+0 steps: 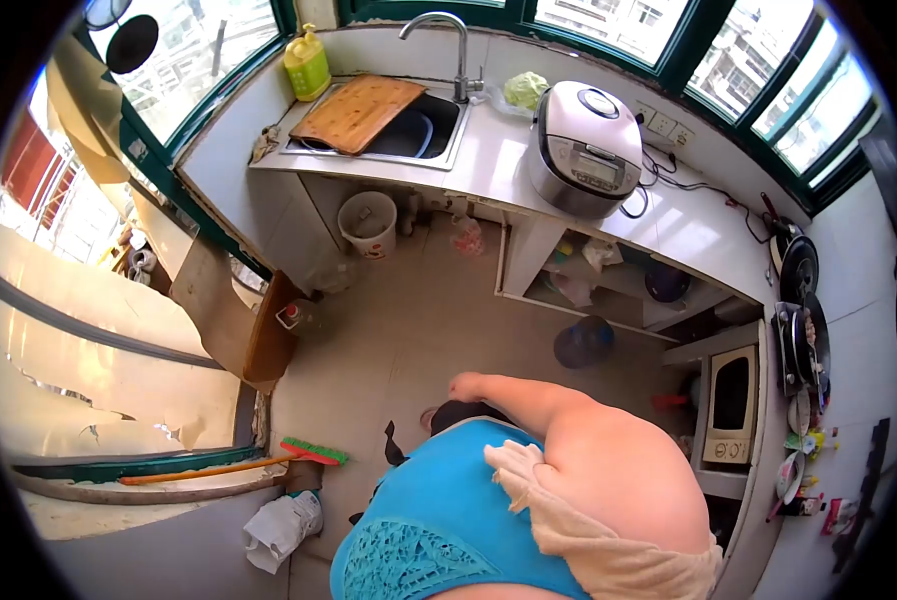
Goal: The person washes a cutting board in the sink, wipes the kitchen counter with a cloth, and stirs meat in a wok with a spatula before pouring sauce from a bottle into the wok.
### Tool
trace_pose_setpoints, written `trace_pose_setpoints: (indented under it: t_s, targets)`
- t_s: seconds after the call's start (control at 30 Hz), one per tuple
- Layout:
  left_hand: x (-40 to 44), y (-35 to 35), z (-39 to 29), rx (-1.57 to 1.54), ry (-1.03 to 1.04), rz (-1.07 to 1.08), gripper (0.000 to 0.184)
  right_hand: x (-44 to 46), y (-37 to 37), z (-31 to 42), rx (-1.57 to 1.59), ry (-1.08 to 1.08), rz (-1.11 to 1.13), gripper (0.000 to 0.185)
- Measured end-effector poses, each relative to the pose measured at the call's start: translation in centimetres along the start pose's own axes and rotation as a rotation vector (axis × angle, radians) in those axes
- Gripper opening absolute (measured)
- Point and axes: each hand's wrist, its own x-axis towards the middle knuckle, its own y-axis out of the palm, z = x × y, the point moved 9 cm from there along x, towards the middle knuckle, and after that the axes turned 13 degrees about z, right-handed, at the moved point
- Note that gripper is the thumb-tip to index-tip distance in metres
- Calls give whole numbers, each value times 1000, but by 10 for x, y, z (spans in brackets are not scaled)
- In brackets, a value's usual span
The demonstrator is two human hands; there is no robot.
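Note:
My right hand (465,387) is in front of my body, over the floor, at the end of my bent right arm. It looks small from here and its fingers appear curled in; what they hold, if anything, is hidden. Just below it are dark cloth (461,414) and part of a foot (428,418). A beige towel (569,520) lies across my right upper arm and side, against my blue top (449,480). My left hand does not show.
Along the window runs a white counter (489,150) with a rice cooker (589,150), cabbage (526,90), sink and cutting board (359,112). A bucket (369,225), large water bottle (584,343), broom (314,452) and white bag (282,530) are on the floor. A microwave (731,405) sits right.

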Motion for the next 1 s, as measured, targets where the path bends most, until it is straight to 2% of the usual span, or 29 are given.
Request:
trace_pose_setpoints:
  t_s: [0.07,0.13,0.2,0.27,0.3,0.4,0.43,0.47,0.5,0.63,0.77,0.87,0.9,0.93,1.0]
  targets:
    - [21,20,-17,86,-5,89,27,-29,10,-26,59,59,-78,25]
    - [37,33,-22,167,-15,164,27,-54,35,-59,-38,156,-53,22]
    - [46,43,-15,241,-40,235,27,-89,76,-83,123,284,-110,20]
    - [55,54,-5,316,-68,311,27,-147,121,-109,540,463,-297,19]
    - [61,59,2,355,-84,348,27,-175,148,-112,647,505,-352,19]
    - [76,75,25,474,-136,448,26,-230,246,-85,747,567,-287,20]
    - [79,83,29,515,-148,470,26,-233,302,-96,870,655,-242,23]
    - [81,89,32,553,-160,480,26,-235,338,-97,770,667,-204,28]
    - [83,97,34,597,-166,499,26,-249,370,-94,807,669,-221,31]
    - [79,145,46,770,-180,591,26,-309,449,-65,1211,763,-283,39]
    - [56,195,64,913,-185,673,26,-331,500,-52,1449,799,-361,46]
    - [33,233,84,996,-186,727,26,-299,523,-86,1197,647,-501,48]
    - [25,247,93,1026,-190,744,26,-338,490,-57,1088,631,-490,49]
    - [19,258,104,1052,-195,758,26,-334,501,-68,1018,683,-444,46]
    - [5,282,129,1106,-199,774,26,-336,516,-82,1059,579,-466,42]
